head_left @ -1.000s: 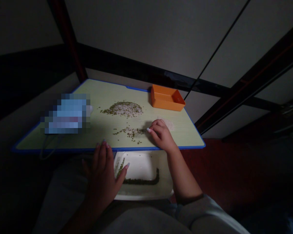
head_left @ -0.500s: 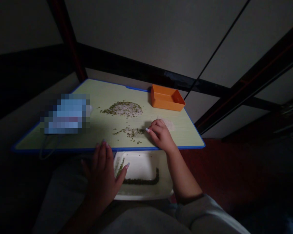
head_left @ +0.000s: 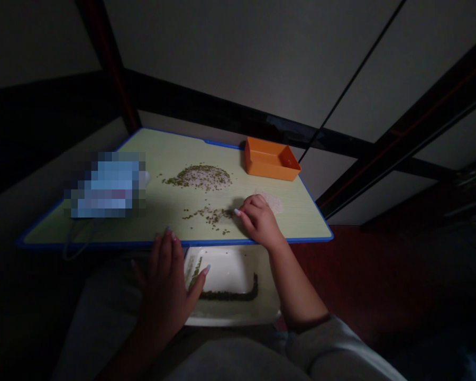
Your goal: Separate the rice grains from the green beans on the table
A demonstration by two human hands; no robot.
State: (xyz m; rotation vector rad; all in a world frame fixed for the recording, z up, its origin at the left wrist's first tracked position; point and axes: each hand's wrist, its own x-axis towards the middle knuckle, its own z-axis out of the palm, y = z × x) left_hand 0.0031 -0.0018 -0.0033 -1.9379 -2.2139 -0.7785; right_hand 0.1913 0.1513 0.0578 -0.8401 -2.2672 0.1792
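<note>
Two hands work here: the left hand (head_left: 164,286) stays as it was a second ago, the right hand (head_left: 257,219) has edged slightly leftward, and the grains look nearly unaltered, so progress seems slight. Leftmost on the smooth, pale, blue-rimmed table (head_left: 301,222) lies a pixelated bluish thing (head_left: 107,185). Next, the left hand spreads its fingers at the near edge, grip open, nothing visible in it. Farther back sits a rounded, speckled green-and-whitish mound (head_left: 202,177); nearer lies a thin scatter (head_left: 214,216). Below the edge, a glossy white tray (head_left: 226,272) holds dark-green grains (head_left: 230,296) banked along its near wall. The right hand's fingertips bunch at the scatter's right end; whether that grip holds anything, I cannot tell. Beyond are an angular orange box (head_left: 257,168) and a flat, whitish, granular patch (head_left: 273,202).
</note>
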